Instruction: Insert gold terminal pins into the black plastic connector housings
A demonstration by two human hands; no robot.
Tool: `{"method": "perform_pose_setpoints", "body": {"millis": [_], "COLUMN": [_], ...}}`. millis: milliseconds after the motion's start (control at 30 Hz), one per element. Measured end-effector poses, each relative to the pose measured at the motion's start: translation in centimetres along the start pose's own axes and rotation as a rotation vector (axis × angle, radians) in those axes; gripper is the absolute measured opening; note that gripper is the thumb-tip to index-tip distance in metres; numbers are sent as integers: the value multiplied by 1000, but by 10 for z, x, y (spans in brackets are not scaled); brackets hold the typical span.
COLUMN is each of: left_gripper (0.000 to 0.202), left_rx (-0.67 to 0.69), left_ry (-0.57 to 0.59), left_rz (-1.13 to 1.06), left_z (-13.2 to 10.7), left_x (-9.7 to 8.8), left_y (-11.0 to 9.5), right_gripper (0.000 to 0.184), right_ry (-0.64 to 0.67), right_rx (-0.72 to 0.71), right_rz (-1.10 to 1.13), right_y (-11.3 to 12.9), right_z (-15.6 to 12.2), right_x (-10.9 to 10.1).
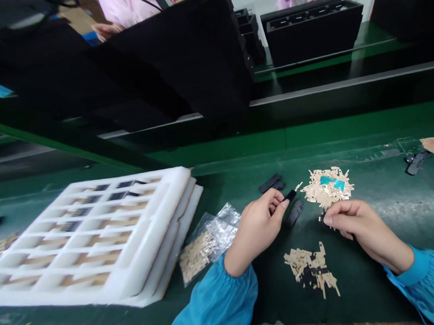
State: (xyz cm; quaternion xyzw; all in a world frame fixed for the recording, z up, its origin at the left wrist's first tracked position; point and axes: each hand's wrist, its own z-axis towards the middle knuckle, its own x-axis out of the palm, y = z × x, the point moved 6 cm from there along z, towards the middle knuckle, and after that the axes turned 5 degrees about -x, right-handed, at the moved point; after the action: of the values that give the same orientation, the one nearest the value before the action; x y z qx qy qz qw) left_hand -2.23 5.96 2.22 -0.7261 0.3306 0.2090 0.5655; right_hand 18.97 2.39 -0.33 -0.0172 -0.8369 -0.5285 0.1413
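Observation:
My left hand [260, 221] is closed on a small black plastic strip [290, 195], pinched between thumb and fingers. My right hand [354, 221] is closed in a pinch just in front of a pile of cream-coloured flat pieces [325, 188]; what its fingertips hold, if anything, I cannot make out. Bits of teal film [332, 181] lie on that pile. Right beside my left fingertips rests a black plastic part [296, 212], with more black parts [272, 183] behind. Nearer to me is a smaller heap of cream and black pieces [312, 269].
White foam trays [135, 264], stacked at the left, hold black and tan parts. A clear bag [207, 245] of cream pieces lies between trays and left hand. Black parts [417, 161] sit far right. Large black boxes [182, 62] stand behind, with two people in pink beyond.

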Motion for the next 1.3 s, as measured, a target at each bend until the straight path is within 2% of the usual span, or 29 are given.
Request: {"method": "perform_pose_setpoints", "body": {"millis": [67,167,233,333,400,600,1300], "left_gripper": [24,47,53,57,58,46,51], "left_rx": [11,16,-7,-62,-73,-31,8], "left_ry": [46,253,362,490,540,503,483], "left_rz": [-204,-514,-666,-834,-858,-791,-704], "left_z": [-8,-19,-24,-30,-35,-45,-53], "left_x": [4,25,39,55,60,58,59], "left_y": [-8,-20,-24,-26,-28,-32,-37], "right_gripper": [13,12,14,16,17,22,17], "right_ry": [-25,-55,-74,-100,-112,-124,-136], "right_rx": [-45,-104,-123,-145,-158,-109,-118], "right_rz": [-21,-75,-106,-131,-135,-160,-169], "right_y": [3,9,12,14,14,8,8], "right_z": [0,-1,-2,-2,-2,-2,-4], "right_x": [-1,-2,-2,-4,-4,-6,-2]}}
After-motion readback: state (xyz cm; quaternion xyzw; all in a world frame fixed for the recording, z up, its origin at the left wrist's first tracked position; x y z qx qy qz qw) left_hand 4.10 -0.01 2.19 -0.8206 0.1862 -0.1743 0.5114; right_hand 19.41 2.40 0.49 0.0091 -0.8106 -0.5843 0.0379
